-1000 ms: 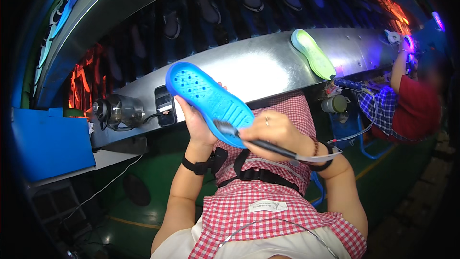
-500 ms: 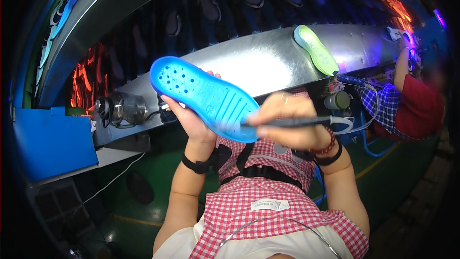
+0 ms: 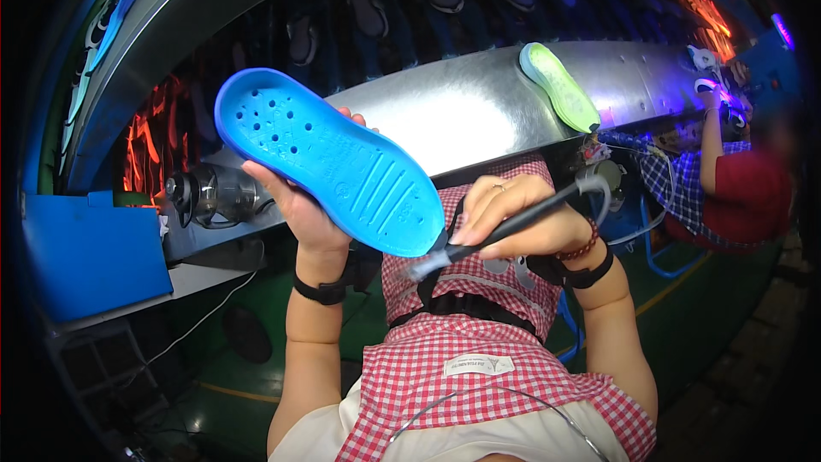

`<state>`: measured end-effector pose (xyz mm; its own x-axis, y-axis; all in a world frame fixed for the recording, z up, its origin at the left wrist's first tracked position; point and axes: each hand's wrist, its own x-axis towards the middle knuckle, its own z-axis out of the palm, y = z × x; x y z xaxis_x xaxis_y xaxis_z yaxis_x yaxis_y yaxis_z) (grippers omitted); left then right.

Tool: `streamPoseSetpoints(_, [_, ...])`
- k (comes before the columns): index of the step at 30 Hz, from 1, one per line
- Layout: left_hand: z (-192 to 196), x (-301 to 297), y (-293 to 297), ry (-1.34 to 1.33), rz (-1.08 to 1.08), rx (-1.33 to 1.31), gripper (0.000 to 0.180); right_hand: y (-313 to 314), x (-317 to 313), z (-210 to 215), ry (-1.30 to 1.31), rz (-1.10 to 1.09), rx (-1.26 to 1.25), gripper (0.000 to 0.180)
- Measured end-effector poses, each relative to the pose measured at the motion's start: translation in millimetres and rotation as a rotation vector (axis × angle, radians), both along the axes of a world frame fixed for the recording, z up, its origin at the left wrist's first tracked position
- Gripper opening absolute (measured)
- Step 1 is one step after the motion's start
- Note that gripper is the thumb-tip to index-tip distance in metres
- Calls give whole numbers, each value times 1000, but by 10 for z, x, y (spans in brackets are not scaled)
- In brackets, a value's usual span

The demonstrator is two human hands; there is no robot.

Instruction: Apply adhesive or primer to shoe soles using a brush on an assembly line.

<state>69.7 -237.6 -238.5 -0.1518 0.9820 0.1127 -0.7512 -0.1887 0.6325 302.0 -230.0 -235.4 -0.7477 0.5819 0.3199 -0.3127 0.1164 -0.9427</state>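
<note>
My left hand (image 3: pixel 304 205) holds up a blue shoe sole (image 3: pixel 329 158) from underneath, its grooved face toward me and its toe end pointing up-left. My right hand (image 3: pixel 517 214) grips a dark brush (image 3: pixel 500 231) with a hose at its back end. The brush's bristle tip sits just below the sole's lower right end, at the edge. Both wrists wear dark bands, and a red-and-white checked apron covers my front.
A long metal conveyor ledge (image 3: pixel 462 107) runs behind the sole, with a green sole (image 3: pixel 560 85) lying on it to the right. A dark oven tunnel with soles glows orange at the left. A blue box (image 3: pixel 90 257) stands left. Another person (image 3: pixel 731 180) works at far right.
My left hand has raised the blue sole and moved it left. My right hand has swung the brush so its tip now points at the sole's lower right end.
</note>
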Motion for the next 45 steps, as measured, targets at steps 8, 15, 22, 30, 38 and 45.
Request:
streamPoseSetpoints(8, [192,309,-174,-151,-17,-115,70,-147,-257,-141,353,-140,-753,19])
streamPoseSetpoints(15, [-22,331,-173,-302,-205,-137,67,-230,-254,14,113,-295,-228,18])
streamPoseSetpoints(22, [-52,273,-89,-342,-267,-45,67,-90,-246,217,20,-234,-35,19])
streamPoseSetpoints(30, [-47,91,-59,-67,-197,-130,66,58,-183,258,-89,-255,207,19])
streamPoseSetpoints(38, [34,-43,60,-306,-628,-250,53,25,-94,332,-65,-140,308,19])
streamPoseSetpoints(45, [178,-2,-34,205,-789,-546,52,190,15,383,-258,180,437,18])
